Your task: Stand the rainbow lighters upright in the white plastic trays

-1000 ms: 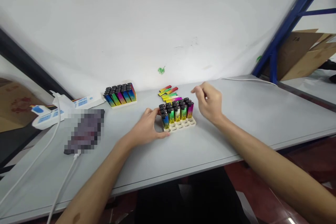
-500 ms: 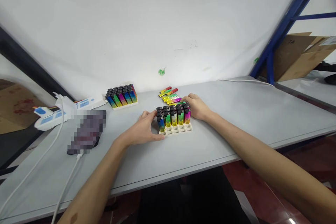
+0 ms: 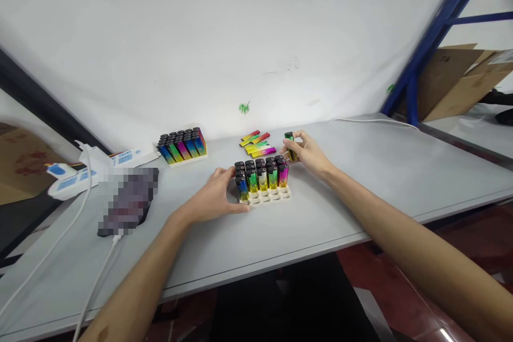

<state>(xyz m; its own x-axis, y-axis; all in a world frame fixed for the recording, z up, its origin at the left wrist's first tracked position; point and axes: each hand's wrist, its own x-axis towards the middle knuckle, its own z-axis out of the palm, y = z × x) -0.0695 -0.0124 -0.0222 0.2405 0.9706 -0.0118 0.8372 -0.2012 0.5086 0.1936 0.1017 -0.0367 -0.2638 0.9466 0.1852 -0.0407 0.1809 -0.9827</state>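
A white holed tray stands on the table with several black-topped, shiny coloured lighters upright in it. Along its front, a row of holes shows, with one blue lighter at the left end. My left hand grips the tray's left end, thumb at the front corner and fingers further back. Behind the tray's right side, my right hand pinches a green-and-yellow lighter, held upright above the table. Several lighters lie loose in a pile just left of that hand.
A second tray full of upright lighters stands at the back left near the wall. Left of it are a white power strip and a blurred phone on a cable. Cardboard boxes stand beyond the blue frame.
My right hand has lifted a green-and-yellow lighter from the pile and raised it upright, moving slightly right and back. My left hand keeps its place at the tray.
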